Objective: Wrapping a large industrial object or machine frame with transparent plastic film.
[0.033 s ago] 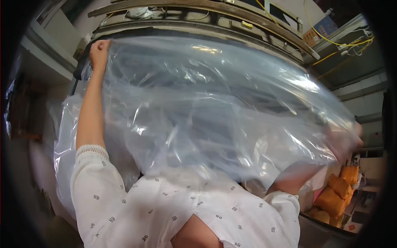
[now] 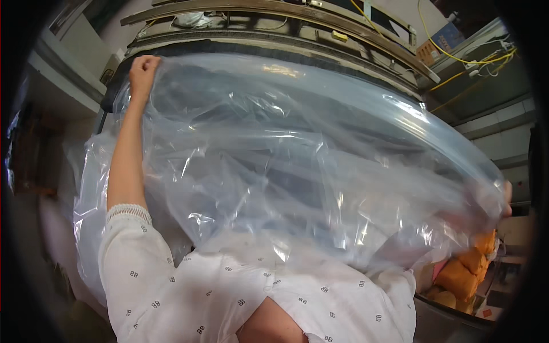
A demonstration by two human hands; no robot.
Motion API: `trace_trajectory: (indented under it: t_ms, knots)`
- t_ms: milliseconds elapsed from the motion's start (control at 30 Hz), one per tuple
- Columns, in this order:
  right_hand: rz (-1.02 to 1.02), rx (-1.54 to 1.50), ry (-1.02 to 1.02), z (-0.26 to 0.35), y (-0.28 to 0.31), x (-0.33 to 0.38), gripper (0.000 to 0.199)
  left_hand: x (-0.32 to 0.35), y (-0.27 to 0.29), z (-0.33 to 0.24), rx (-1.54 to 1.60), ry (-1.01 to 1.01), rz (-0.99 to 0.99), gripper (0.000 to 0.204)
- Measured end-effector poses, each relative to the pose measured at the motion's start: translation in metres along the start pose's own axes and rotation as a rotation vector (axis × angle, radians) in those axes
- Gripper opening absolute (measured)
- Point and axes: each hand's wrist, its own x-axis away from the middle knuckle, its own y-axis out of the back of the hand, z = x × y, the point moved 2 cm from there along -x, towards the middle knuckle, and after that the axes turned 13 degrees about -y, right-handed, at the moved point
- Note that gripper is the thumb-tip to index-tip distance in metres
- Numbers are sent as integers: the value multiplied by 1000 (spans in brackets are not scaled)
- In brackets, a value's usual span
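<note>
Over the dark table (image 2: 200, 48), we log the clear film (image 2: 291, 177) spread between both hands. Our left hand (image 2: 143, 66) has its fingers closed on the far left corner; our right hand (image 2: 506, 199) is blurred at the right end, grip undeterminable. The far edge runs fairly smooth; the near part bunches, creased, against our shirt (image 2: 217, 286). We judge spreading partly done, flattening left.
</note>
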Motion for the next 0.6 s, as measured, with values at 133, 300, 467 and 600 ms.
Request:
trace_trajectory:
  t_ms: [133, 300, 467, 600]
  knots:
    - [37, 131, -25, -18, 1, -26, 21, 0, -9, 4, 206, 9, 42, 24]
    - [109, 310, -65, -80, -31, 121, 21, -5, -16, 27, 117, 61, -63, 28]
    - [128, 423, -189, -97, 13, 50, 22, -9, -5, 34, 18, 50, 1, 30]
    - [629, 1021, 41, -105, -5, 62, 23, -4, 1, 47, -32, 153, -48, 31]
